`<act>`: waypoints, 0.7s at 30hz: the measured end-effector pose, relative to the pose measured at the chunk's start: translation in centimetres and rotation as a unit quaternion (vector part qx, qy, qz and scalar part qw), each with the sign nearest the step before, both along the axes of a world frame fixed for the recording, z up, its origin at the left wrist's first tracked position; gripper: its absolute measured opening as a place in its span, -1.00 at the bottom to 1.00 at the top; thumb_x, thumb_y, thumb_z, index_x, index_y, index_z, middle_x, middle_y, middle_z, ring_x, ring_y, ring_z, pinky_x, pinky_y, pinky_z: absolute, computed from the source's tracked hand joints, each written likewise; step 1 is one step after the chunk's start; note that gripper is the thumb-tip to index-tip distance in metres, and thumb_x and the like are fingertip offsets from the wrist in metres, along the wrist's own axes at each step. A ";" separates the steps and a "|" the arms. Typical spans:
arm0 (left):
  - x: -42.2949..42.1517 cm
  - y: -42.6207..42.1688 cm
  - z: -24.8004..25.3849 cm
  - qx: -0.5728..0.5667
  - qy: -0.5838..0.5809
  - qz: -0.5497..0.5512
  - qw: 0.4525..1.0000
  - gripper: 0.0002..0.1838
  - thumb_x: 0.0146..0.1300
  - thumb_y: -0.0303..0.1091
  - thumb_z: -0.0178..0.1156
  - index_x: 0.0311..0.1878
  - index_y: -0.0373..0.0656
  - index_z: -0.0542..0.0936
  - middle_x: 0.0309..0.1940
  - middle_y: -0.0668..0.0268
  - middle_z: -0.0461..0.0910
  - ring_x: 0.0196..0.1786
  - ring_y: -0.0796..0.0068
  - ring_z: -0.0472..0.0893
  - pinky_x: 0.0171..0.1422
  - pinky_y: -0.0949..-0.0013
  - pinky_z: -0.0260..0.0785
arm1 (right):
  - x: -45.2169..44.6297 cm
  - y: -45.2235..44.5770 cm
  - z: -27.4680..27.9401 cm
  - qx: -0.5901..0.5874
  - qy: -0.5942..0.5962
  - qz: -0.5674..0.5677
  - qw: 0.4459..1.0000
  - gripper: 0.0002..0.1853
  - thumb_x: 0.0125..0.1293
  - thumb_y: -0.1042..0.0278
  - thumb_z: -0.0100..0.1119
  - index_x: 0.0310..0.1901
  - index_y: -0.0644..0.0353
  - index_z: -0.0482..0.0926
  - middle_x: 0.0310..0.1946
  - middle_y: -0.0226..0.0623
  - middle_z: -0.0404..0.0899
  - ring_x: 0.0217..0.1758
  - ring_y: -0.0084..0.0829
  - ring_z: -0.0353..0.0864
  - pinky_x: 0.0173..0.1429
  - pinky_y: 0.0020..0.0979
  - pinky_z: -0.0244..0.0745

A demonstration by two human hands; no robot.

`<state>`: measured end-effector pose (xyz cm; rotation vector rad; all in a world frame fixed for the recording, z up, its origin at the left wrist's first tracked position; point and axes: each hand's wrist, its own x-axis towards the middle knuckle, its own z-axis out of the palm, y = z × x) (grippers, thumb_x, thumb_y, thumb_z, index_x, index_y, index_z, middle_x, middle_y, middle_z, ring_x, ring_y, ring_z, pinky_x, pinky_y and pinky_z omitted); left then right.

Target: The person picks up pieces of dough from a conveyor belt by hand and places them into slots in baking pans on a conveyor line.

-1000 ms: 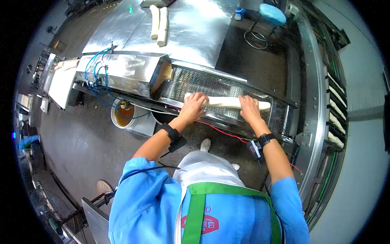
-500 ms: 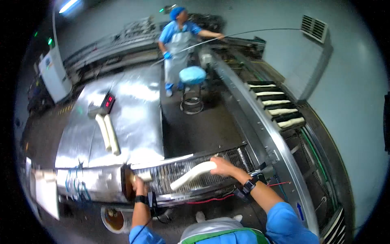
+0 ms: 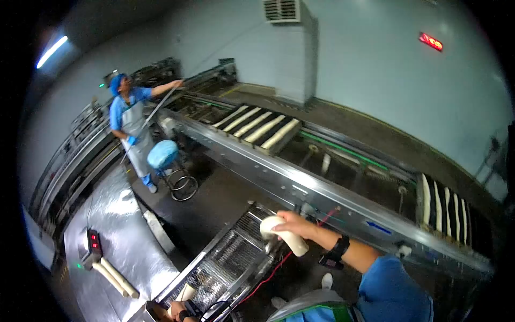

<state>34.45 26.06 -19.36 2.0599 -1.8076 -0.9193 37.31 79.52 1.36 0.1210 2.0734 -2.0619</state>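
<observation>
A pale dough roll (image 3: 292, 241) hangs bent over the fingers of my right hand (image 3: 294, 224), which grips it past the right end of the mesh conveyor (image 3: 217, 265). Down at the bottom edge, my left hand (image 3: 177, 309) is by the conveyor's metal housing, touching the end of another dough piece (image 3: 186, 293); its fingers are partly hidden. Two more dough rolls (image 3: 115, 277) lie side by side on the steel table (image 3: 88, 209), next to a scale with a red display (image 3: 93, 242).
A long rail conveyor (image 3: 316, 190) crosses behind, carrying one tray of dough strips (image 3: 257, 127) and another tray (image 3: 443, 211) at right. A co-worker (image 3: 131, 121) holds a long rod beyond a blue-covered stool (image 3: 162, 154). A red cable (image 3: 268, 277) runs beside the mesh.
The view has swung right and up. My left hand has let go of the long roll and moved to the housing; my right hand has lifted the roll off the mesh and carried it toward the rail conveyor.
</observation>
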 end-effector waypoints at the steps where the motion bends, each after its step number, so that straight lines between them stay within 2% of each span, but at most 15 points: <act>1: 0.1 0.4 0.2 -0.007 0.008 -0.037 0.999 -0.23 -0.17 0.07 0.18 -0.04 -0.39 0.22 -0.07 -0.05 0.28 -0.04 0.11 0.36 0.03 0.22 0.26 | 0.8 1.2 0.3 -0.031 -0.018 -0.039 0.999 -0.71 0.04 0.39 0.12 -0.21 0.27 0.32 -0.42 -0.18 0.49 -0.55 -0.48 0.54 -0.51 -0.51 0.48; 2: 0.0 0.9 0.5 -0.011 0.019 -0.078 0.997 -0.24 -0.17 0.06 0.17 -0.04 -0.39 0.22 -0.07 -0.04 0.28 -0.04 0.12 0.36 0.03 0.22 0.26 | 1.3 2.4 -0.4 -0.104 -0.005 -0.066 0.992 -0.72 0.06 0.42 0.09 -0.19 0.29 0.30 -0.42 -0.16 0.49 -0.55 -0.46 0.53 -0.51 -0.50 0.49; 4: -0.8 2.1 1.8 -0.021 0.057 -0.175 0.983 -0.25 -0.16 0.04 0.16 -0.03 -0.38 0.22 -0.07 -0.03 0.29 -0.04 0.13 0.37 0.02 0.23 0.26 | 3.1 4.7 -0.3 -0.121 0.000 -0.149 0.981 -0.73 0.10 0.45 0.03 -0.18 0.30 0.28 -0.38 -0.14 0.47 -0.52 -0.43 0.53 -0.51 -0.50 0.50; 6: -1.8 4.0 3.6 0.008 0.127 -0.276 0.953 -0.27 -0.15 0.02 0.15 -0.02 -0.38 0.22 -0.07 -0.02 0.30 -0.04 0.15 0.37 0.02 0.24 0.27 | 5.1 7.1 -0.1 -0.193 0.058 -0.156 0.967 -0.72 0.10 0.43 0.03 -0.17 0.32 0.26 -0.32 -0.12 0.45 -0.43 -0.43 0.53 -0.49 -0.51 0.50; 7: -2.2 5.2 4.8 0.032 0.158 -0.322 0.933 -0.27 -0.15 0.00 0.15 -0.02 -0.38 0.23 -0.07 -0.01 0.30 -0.05 0.16 0.37 0.01 0.25 0.27 | 6.3 8.2 0.3 -0.151 0.081 -0.173 0.970 -0.70 0.10 0.41 0.04 -0.16 0.34 0.26 -0.33 -0.13 0.45 -0.45 -0.44 0.53 -0.49 -0.52 0.50; 11: -2.6 11.2 10.9 0.142 0.261 -0.437 0.849 -0.30 -0.13 -0.04 0.13 -0.01 -0.38 0.23 -0.06 0.01 0.31 -0.05 0.20 0.38 0.00 0.27 0.28 | 11.1 11.7 2.1 -0.196 0.129 -0.210 0.949 -0.64 0.08 0.34 0.09 -0.14 0.35 0.28 -0.34 -0.19 0.46 -0.47 -0.48 0.52 -0.47 -0.51 0.50; 15: -2.6 18.7 16.9 0.234 0.326 -0.513 0.759 -0.33 -0.12 -0.09 0.11 0.01 -0.37 0.24 -0.06 0.04 0.33 -0.06 0.24 0.39 -0.01 0.28 0.28 | 14.7 15.8 2.0 -0.136 0.133 -0.285 0.940 -0.65 0.05 0.29 0.12 -0.21 0.33 0.32 -0.36 -0.23 0.45 -0.46 -0.50 0.50 -0.45 -0.49 0.48; 17: -2.6 22.4 19.1 0.278 0.355 -0.543 0.709 -0.34 -0.11 -0.11 0.11 0.02 -0.37 0.24 -0.06 0.05 0.34 -0.06 0.26 0.40 -0.02 0.29 0.29 | 17.1 17.1 2.4 -0.062 0.137 -0.296 0.943 -0.68 0.05 0.30 0.13 -0.24 0.32 0.32 -0.38 -0.23 0.45 -0.48 -0.49 0.50 -0.46 -0.51 0.46; 18: -2.6 24.2 20.1 0.298 0.366 -0.555 0.686 -0.35 -0.10 -0.12 0.10 0.02 -0.37 0.24 -0.06 0.05 0.34 -0.07 0.27 0.40 -0.02 0.30 0.29 | 18.2 17.4 2.9 -0.101 0.125 -0.307 0.938 -0.70 0.04 0.31 0.14 -0.27 0.30 0.31 -0.41 -0.23 0.44 -0.49 -0.49 0.51 -0.48 -0.51 0.45; 21: -2.6 29.7 22.7 0.355 0.389 -0.592 0.610 -0.37 -0.09 -0.16 0.09 0.03 -0.37 0.25 -0.06 0.07 0.35 -0.07 0.30 0.41 -0.03 0.31 0.30 | 22.4 19.3 3.6 -0.075 0.138 -0.368 0.916 -0.72 0.05 0.34 0.14 -0.28 0.29 0.31 -0.42 -0.24 0.44 -0.52 -0.49 0.50 -0.50 -0.50 0.46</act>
